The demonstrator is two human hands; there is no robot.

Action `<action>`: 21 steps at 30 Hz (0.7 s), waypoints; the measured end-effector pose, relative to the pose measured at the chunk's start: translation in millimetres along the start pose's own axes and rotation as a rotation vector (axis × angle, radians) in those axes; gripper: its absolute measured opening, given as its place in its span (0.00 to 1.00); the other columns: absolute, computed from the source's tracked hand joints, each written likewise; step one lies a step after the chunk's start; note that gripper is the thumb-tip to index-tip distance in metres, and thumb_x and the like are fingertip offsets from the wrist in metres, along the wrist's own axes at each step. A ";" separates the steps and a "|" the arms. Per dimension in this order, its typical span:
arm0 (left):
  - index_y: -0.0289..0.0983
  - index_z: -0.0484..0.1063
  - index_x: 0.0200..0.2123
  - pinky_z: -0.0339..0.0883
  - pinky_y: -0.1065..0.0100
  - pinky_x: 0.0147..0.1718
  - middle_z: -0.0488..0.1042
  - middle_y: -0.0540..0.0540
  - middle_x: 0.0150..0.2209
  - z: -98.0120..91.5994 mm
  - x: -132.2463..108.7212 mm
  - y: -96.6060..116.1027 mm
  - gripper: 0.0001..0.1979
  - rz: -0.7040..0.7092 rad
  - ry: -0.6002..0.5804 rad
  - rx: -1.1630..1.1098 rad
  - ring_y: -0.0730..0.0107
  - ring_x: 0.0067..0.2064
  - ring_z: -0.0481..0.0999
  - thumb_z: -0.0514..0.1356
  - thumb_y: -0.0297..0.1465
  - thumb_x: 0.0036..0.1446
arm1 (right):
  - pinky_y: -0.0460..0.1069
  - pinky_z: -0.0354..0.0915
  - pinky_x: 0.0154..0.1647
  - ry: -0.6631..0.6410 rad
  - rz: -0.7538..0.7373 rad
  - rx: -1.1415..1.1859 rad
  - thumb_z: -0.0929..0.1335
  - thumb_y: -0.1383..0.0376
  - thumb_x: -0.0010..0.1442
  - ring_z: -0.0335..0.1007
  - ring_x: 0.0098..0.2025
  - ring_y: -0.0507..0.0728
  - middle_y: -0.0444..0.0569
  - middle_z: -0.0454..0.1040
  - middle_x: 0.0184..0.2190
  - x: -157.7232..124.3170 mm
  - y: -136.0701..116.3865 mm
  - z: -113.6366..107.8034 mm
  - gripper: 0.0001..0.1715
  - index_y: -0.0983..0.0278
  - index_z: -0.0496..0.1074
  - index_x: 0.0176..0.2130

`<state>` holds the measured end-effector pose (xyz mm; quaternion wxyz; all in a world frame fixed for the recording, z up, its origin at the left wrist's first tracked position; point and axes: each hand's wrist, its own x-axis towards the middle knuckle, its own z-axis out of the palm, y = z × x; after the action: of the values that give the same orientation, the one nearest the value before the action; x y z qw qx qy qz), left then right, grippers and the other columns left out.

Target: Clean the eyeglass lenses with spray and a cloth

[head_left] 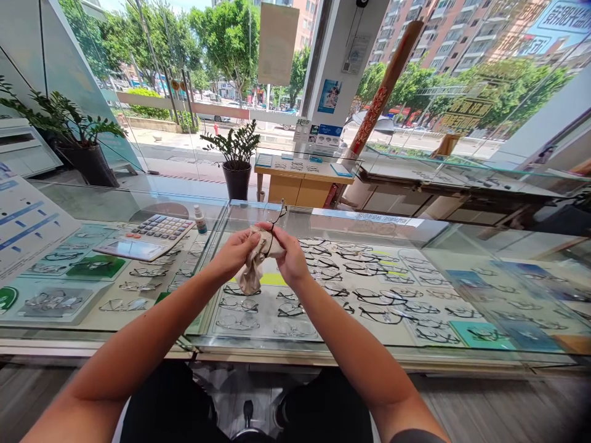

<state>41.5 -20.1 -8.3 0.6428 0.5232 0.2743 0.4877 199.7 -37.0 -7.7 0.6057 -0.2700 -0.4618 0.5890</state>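
Note:
Above the glass counter, my left hand [234,251] pinches a crumpled beige cloth [250,277], which hangs down from the fingers. My right hand [292,255] meets it at the cloth and grips a pair of thin dark-framed eyeglasses [279,215]. One part of the glasses sticks up past the fingertips. The cloth is folded around another part, so that lens is mostly hidden. Both hands are closed, fingertips close together.
Beneath my hands is a glass display counter [203,335] with rows of eyeglasses [378,295] inside. On its top at left are a calculator [150,235], a small spray bottle [199,220] and a printed board [32,221]. Beyond stand a potted plant [237,178] and a wooden display table [295,186].

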 end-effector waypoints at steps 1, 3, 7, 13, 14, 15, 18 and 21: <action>0.33 0.81 0.37 0.68 0.71 0.32 0.80 0.47 0.30 -1.6 0.0 2.0 0.32 -0.015 -0.041 0.015 0.72 0.30 0.74 0.81 0.56 0.48 | 0.55 0.73 0.58 0.014 0.011 0.008 0.75 0.48 0.60 0.79 0.55 0.64 0.51 0.88 0.49 1.0 -1.3 -0.7 0.21 0.59 0.88 0.45; 0.33 0.82 0.41 0.68 0.71 0.32 0.81 0.46 0.32 -2.9 -1.0 5.7 0.31 -0.039 -0.099 0.055 0.72 0.31 0.75 0.82 0.53 0.48 | 0.55 0.73 0.58 0.034 0.028 0.012 0.75 0.49 0.59 0.80 0.55 0.65 0.52 0.88 0.49 2.6 -2.9 -2.1 0.20 0.60 0.87 0.42; 0.34 0.84 0.47 0.71 0.70 0.35 0.83 0.45 0.37 1.0 -3.9 8.1 0.31 -0.019 -0.068 0.098 0.69 0.34 0.79 0.84 0.45 0.46 | 0.57 0.74 0.61 0.026 0.046 0.028 0.77 0.49 0.58 0.80 0.57 0.66 0.53 0.88 0.50 2.5 -2.2 -1.1 0.18 0.59 0.85 0.38; 0.33 0.84 0.46 0.72 0.69 0.35 0.83 0.47 0.34 5.4 -3.3 2.7 0.34 0.046 0.053 0.096 0.69 0.33 0.78 0.82 0.53 0.47 | 0.59 0.72 0.67 -0.043 -0.026 -0.038 0.77 0.44 0.61 0.80 0.61 0.65 0.50 0.87 0.55 -4.3 0.7 4.6 0.21 0.56 0.88 0.41; 0.33 0.83 0.44 0.72 0.69 0.34 0.83 0.46 0.33 4.7 -3.0 2.5 0.33 0.052 0.051 0.111 0.69 0.32 0.78 0.81 0.55 0.48 | 0.58 0.72 0.67 -0.054 -0.043 -0.061 0.77 0.43 0.62 0.80 0.61 0.64 0.49 0.87 0.56 -4.9 1.2 4.2 0.22 0.56 0.89 0.42; 0.33 0.83 0.43 0.72 0.69 0.34 0.83 0.46 0.33 3.6 -2.7 2.7 0.33 0.062 0.043 0.131 0.69 0.32 0.78 0.80 0.56 0.51 | 0.58 0.72 0.67 -0.060 -0.054 -0.081 0.76 0.42 0.62 0.80 0.60 0.64 0.48 0.87 0.57 -5.2 1.7 3.5 0.23 0.55 0.89 0.44; 0.33 0.83 0.44 0.73 0.68 0.38 0.83 0.45 0.34 -1.6 -2.0 5.6 0.32 0.095 -0.005 0.186 0.68 0.34 0.78 0.75 0.58 0.57 | 0.58 0.73 0.64 -0.040 -0.056 -0.100 0.76 0.42 0.63 0.81 0.56 0.64 0.47 0.88 0.54 -4.1 2.9 0.4 0.24 0.55 0.90 0.46; 0.34 0.83 0.49 0.74 0.66 0.42 0.83 0.44 0.37 -7.0 -1.9 10.2 0.32 0.076 -0.119 0.204 0.65 0.37 0.80 0.73 0.58 0.61 | 0.59 0.73 0.65 0.010 -0.070 -0.051 0.76 0.45 0.62 0.83 0.56 0.65 0.48 0.90 0.51 -2.0 1.1 -1.5 0.21 0.56 0.91 0.42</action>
<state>31.3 -19.2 -1.1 0.5824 0.6238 0.2641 0.4493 200.8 -38.5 -9.8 0.6212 -0.2717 -0.4829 0.5541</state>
